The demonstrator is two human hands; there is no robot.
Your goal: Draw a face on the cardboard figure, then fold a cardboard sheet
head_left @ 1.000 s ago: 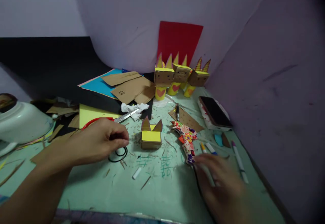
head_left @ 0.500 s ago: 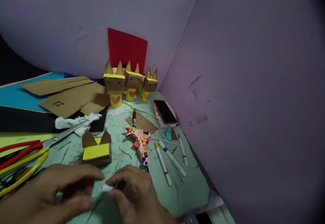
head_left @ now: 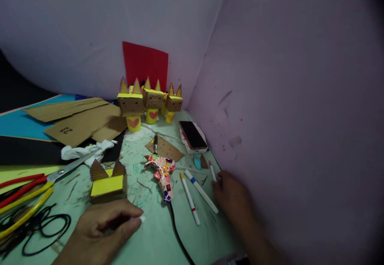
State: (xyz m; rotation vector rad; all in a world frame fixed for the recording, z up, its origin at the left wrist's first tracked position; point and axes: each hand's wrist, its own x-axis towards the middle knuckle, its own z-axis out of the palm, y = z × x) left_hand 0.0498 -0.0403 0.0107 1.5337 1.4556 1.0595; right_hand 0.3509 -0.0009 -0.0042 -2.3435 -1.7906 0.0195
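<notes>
Left hand (head_left: 103, 229): thumb and forefinger pinched on a small white piece (head_left: 143, 219). Right hand (head_left: 234, 195): fingers curled at a pink-tipped marker (head_left: 213, 170); grip cannot be told. Yellow-topped box (head_left: 107, 185): just beyond left fingers. Glue gun (head_left: 163, 175): between both hands' fingers.

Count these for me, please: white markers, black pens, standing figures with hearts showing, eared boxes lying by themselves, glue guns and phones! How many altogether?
Slim white markers: 3
Black pen: 1
Yellow-and-brown cardboard figures with hearts showing: 3
Yellow-topped, eared cardboard box: 1
Colourful patterned glue gun: 1
Dark-screened phone: 1
Total: 10
</notes>
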